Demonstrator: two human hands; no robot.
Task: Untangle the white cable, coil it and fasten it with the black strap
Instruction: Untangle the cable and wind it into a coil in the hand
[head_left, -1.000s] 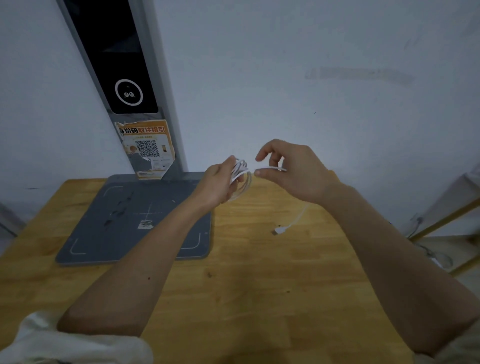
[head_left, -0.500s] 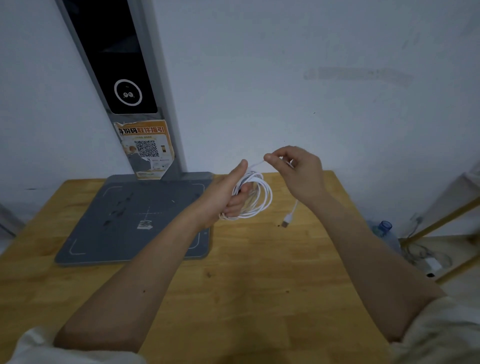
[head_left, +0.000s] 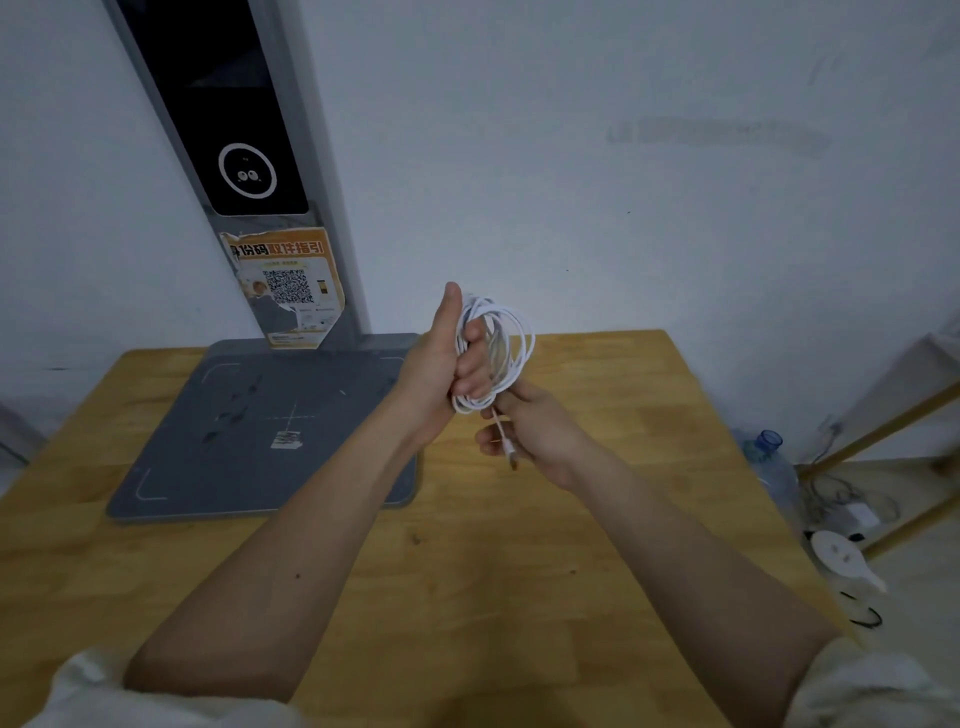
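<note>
Coiling looks nearly done to me: my left hand (head_left: 441, 374) grips the cable (head_left: 498, 353) in loops above the table (head_left: 519, 597), my right hand (head_left: 535, 436) pinches its loose plug end, and I see no strap yet for fastening.

Head view — forward-down, near hands (head_left: 483, 395)

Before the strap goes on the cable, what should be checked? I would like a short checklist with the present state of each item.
1. Cable wound into loops: ok.
2. Left hand grips the coil: ok.
3. Loose end with plug in right hand: ok.
4. Black strap in view: not ok, none seen.
5. Coil clear of the table: ok.
6. No knots inside the coil: cannot tell.
</note>
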